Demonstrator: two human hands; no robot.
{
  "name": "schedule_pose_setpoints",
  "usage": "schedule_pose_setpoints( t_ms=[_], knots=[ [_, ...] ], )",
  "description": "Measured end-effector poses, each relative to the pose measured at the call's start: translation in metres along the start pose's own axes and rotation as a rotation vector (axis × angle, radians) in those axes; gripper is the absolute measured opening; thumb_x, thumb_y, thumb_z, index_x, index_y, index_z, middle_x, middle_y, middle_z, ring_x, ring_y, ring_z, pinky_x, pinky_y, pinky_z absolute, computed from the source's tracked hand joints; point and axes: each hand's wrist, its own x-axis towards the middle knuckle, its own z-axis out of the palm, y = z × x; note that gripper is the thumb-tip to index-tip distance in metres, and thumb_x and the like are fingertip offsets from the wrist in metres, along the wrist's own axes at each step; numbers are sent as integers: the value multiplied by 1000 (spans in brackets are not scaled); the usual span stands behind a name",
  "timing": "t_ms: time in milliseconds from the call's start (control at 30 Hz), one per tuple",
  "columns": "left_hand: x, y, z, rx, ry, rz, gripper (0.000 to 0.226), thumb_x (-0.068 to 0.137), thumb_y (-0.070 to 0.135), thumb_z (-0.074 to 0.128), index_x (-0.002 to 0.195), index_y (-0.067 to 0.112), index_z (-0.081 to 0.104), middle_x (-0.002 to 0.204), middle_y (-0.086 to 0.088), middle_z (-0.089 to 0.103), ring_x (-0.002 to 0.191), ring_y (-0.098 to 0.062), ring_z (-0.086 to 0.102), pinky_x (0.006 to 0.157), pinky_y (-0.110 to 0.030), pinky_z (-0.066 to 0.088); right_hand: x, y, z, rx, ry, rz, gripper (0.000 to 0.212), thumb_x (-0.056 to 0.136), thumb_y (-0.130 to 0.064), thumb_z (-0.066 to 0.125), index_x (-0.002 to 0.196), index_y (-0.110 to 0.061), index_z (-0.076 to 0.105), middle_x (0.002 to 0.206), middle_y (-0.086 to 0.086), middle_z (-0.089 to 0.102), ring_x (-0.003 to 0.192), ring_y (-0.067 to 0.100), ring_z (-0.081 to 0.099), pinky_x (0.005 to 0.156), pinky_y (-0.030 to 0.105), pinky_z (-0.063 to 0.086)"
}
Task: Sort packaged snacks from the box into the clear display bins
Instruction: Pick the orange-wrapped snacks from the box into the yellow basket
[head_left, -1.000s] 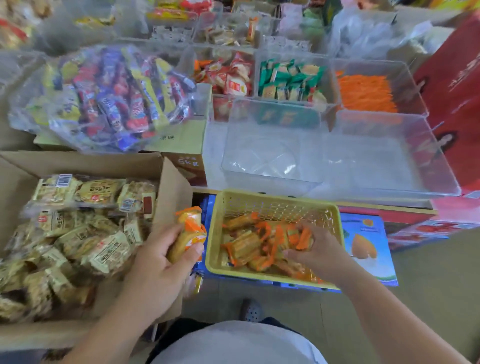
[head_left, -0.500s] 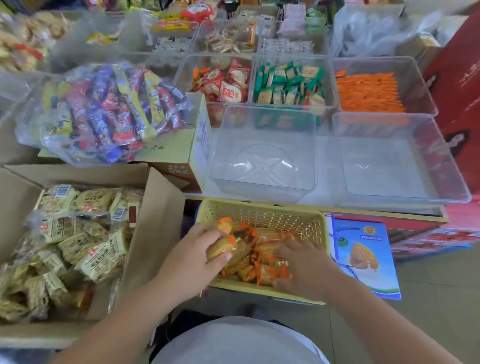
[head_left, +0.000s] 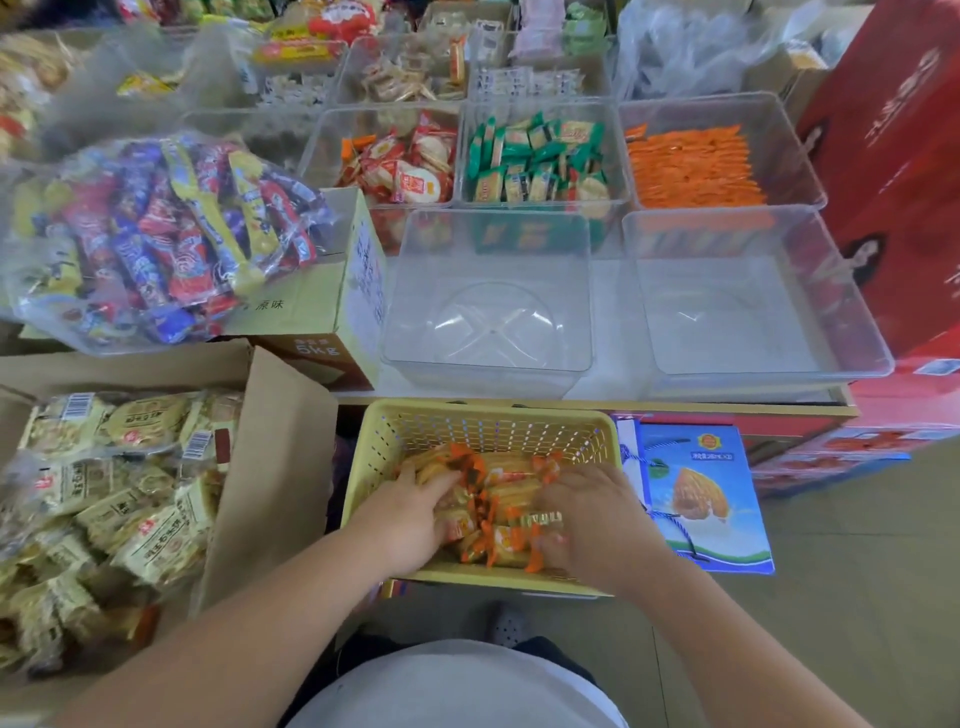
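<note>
Cardboard box (head_left: 270, 467): near left in my view, flaps open, full of beige snack packs (head_left: 130, 499).
Clear bag (head_left: 156, 239): far left, I see it stuffed with blue, red and yellow bars, lying on a small carton (head_left: 311, 306).
Left hand (head_left: 410, 514): inside the yellow basket, fingers curled into the pile and grasping orange-wrapped snacks (head_left: 498, 540) at its left side.
Yellow basket (head_left: 488, 431): near centre, just right of the box flap, below the shelf edge; I count the orange-wrapped snacks as 1 loose heap on its floor.
Right hand (head_left: 592, 519): at the right side of the same heap, fingers curled over the packets and gripping them; its fingertips are blurred for me.
Empty bins: 2 clear bins sit side by side beyond the basket, 1 at centre (head_left: 488, 249) and 1 to the right (head_left: 748, 244).
Filled bins: 3 behind them, holding red-and-white packs (head_left: 400, 166), green packs (head_left: 535, 156) and orange sticks (head_left: 691, 166).
Blue carton (head_left: 701, 493): just right of the basket, printed with an almond.
Red boxes (head_left: 893, 156): far right, stacked beside the bins.
</note>
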Motion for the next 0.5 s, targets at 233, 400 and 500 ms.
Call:
schedule_pose_setpoints(
  t_ms=[233, 400, 500],
  knots=[
    [-96, -33, -35, -126, 433, 220, 44, 99, 46, 51, 135, 25, 62, 138, 4, 56, 125, -15, 49, 105, -33, 41, 25, -58, -19, 302, 207, -62, 34, 84, -41, 76, 116, -29, 71, 111, -8, 70, 111, 19, 59, 97, 36, 46],
    [-168, -121, -40, -178, 682, -1, 35, 94, 41, 57, 111, 16, 74, 111, 2, 63, 104, -17, 58, 88, -33, 48, 47, -150, -25, 441, 168, -270, 30, 85, -35, 78, 113, -27, 72, 107, -15, 67, 103, 2, 54, 89, 6, 32],
    [-203, -197, -33, -127, 760, -212, 36, 91, 40, 63, 110, 13, 77, 111, -3, 67, 104, -25, 62, 88, -36, 47, 57, -211, -22, 519, 137, -343, 27, 86, -34, 78, 112, -29, 71, 109, -22, 64, 103, -3, 55, 93, 6, 35]
  ],
)
